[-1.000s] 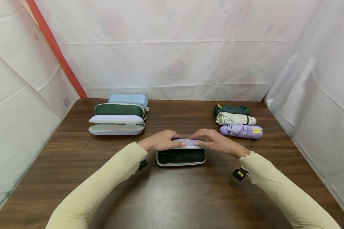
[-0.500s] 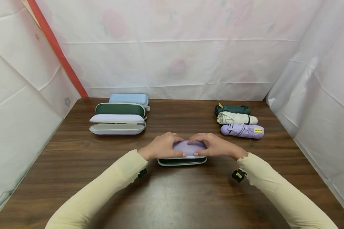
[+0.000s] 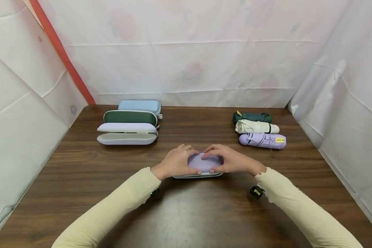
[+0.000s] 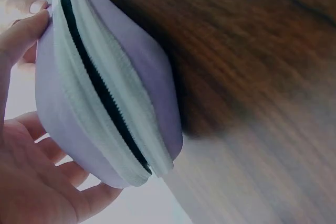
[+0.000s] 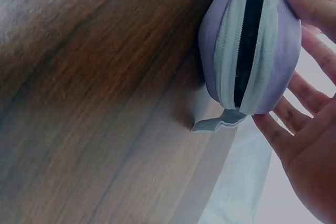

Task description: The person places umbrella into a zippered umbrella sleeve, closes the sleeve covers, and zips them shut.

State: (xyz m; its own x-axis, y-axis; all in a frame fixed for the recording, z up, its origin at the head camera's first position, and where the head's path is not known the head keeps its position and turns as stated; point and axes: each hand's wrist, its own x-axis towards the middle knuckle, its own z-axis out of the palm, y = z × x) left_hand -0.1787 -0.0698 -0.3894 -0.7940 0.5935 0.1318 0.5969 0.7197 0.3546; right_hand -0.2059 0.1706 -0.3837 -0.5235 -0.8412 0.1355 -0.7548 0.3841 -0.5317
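Observation:
A light-purple zip case lies on the table in front of me, its lid lowered over the base. A narrow dark slit shows between the two grey zipper edges in both wrist views. My left hand holds the left part of the lid, thumb at the front edge and fingers bent over the top and end. On the right part, my right hand grips the lid in the same way. A grey fabric tab sticks out at the case's right end. What lies inside is hidden now.
To the left stand a light-blue case, a green case and a pale lilac case gaping at the front. Folded umbrellas lie at the right: dark green, white and purple. Fabric walls surround the table.
The purple case's lid has come down toward me under both hands, from raised with a dark interior visible to nearly level with the base. The other cases and the umbrellas stay put.

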